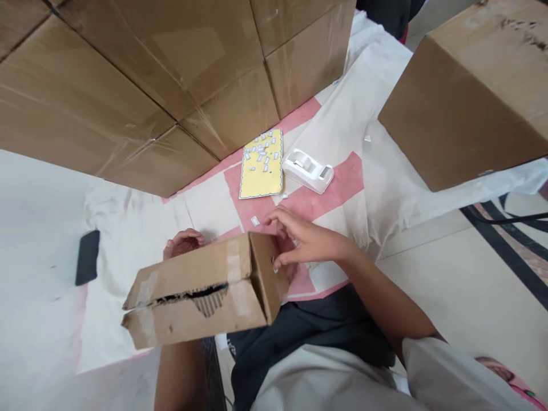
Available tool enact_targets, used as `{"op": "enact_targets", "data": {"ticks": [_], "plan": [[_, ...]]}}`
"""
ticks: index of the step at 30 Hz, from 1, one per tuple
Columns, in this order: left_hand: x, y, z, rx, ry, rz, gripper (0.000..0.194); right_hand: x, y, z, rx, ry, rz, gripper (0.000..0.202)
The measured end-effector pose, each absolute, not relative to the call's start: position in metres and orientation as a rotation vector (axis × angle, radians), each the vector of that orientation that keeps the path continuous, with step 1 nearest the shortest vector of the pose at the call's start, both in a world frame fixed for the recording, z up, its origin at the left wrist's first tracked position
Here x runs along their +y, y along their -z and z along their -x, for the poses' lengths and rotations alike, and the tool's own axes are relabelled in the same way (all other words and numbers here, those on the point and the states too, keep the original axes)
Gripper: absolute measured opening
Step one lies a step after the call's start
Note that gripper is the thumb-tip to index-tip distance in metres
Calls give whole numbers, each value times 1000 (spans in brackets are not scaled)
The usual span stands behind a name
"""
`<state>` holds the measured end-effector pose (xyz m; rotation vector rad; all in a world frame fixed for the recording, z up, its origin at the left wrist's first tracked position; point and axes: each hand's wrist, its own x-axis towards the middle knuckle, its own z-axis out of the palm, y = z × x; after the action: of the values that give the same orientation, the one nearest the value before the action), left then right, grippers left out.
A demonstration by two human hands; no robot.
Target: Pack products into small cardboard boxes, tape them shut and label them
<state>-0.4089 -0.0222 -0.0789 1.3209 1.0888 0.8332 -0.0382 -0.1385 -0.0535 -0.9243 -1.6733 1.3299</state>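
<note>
A brown cardboard box, with clear tape and a torn slit along its seam, is tilted in front of me. My left hand is at its far side with fingers curled towards it; the palm and part of the forearm are hidden behind the box. At the right end of the box is my right hand, its thumb against the end face and its fingers bent but apart. A tiny white spot shows by the thumb tip, too small to make out. Beyond lies a small white label on the cloth.
A yellow card dotted with small white labels lies beside a white tape dispenser. Large stacked cartons wall off the back; another carton stands right. A dark phone is at left on the pink-and-white cloth.
</note>
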Motion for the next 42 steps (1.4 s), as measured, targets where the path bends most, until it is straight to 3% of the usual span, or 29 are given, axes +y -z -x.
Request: {"op": "enact_targets", "data": {"ticks": [2, 8, 19, 24, 32, 42], "plan": [[-25, 80, 404, 1071, -870, -1348, 61, -139, 56, 45, -1748, -1356, 896, 85], [-31, 80, 394, 1069, -1011, -1347, 57, -141, 55, 58, -1857, -1458, 824, 60], [-31, 72, 393, 1080, -1065, -1271, 44, -148, 54, 59, -1696, -1521, 847, 62], [-40, 69, 387, 1081, -1101, -1241, 44, -155, 53, 63, -1694, -1424, 904, 78], [-55, 62, 379, 1097, -1118, -1196, 41, -152, 55, 61, -1701, -1414, 887, 72], [-54, 62, 373, 1104, -1171, -1148, 38, -154, 53, 65, -1633, -1466, 938, 48]]}}
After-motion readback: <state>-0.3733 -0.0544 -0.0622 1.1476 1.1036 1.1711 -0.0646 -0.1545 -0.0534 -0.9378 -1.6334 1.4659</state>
